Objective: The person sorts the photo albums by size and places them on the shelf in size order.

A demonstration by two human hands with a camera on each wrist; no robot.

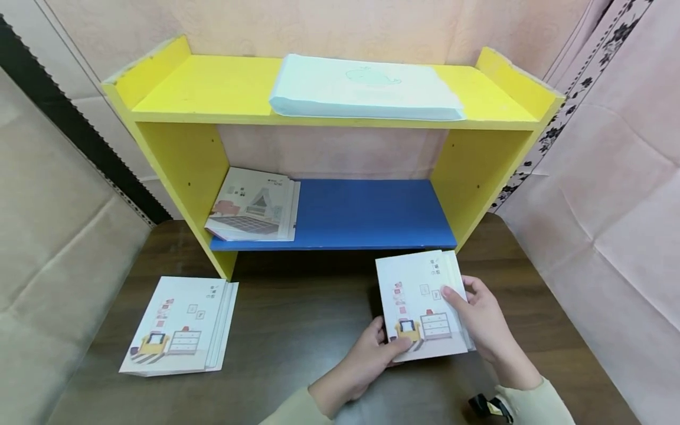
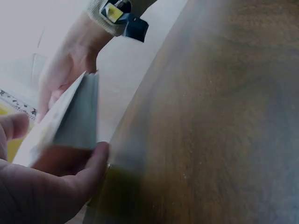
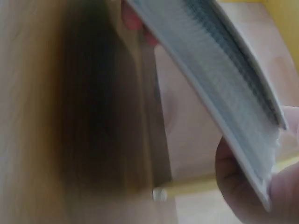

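Note:
Both hands hold a small stack of white notebooks [image 1: 419,295] with furniture drawings on the cover, tilted above the table. My left hand [image 1: 366,360] grips the lower left corner, thumb on the cover. On the right edge, my right hand [image 1: 486,321] pinches with its thumb on top and fingers behind. In the left wrist view the stack's page edges [image 2: 81,114] show between the left hand [image 2: 51,186] and the right hand [image 2: 65,70]. The right wrist view shows the notebooks' layered edges [image 3: 219,79] close up, with the right hand [image 3: 285,186] around one end.
A similar notebook stack [image 1: 180,324] lies on the table [image 1: 287,342] at left. Behind stands a yellow shelf [image 1: 212,118] with a blue board [image 1: 366,212], bearing more notebooks [image 1: 255,203] at its left end. A pale blue packet [image 1: 366,88] lies on the top board.

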